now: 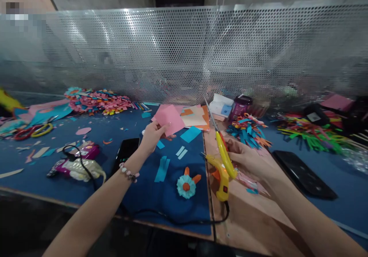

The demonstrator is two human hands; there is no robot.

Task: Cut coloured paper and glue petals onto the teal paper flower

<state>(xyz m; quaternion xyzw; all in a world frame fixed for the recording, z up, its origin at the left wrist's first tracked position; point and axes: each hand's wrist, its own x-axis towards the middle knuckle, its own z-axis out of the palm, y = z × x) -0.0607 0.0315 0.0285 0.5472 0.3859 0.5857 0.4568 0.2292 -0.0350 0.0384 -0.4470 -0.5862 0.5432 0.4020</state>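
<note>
My left hand (151,135) pinches the lower corner of a pink paper sheet (169,119) and lifts it a little above the blue mat (138,195). My right hand (247,160) is closed on yellow-handled scissors (222,149), blades pointing up and away toward a stack of coloured paper (195,117). A yellow glue gun (220,176) lies just left of that hand, its black cord trailing along the table edge. A small teal paper flower with orange petals (186,184) rests on the mat between my arms.
A black phone (125,152) lies by my left wrist, another dark phone (304,173) at the right. A pink glue gun (77,163), red and yellow scissors (33,131), heaps of paper scraps (97,100) and a purple jar (240,107) stand before a perforated metal screen (184,53).
</note>
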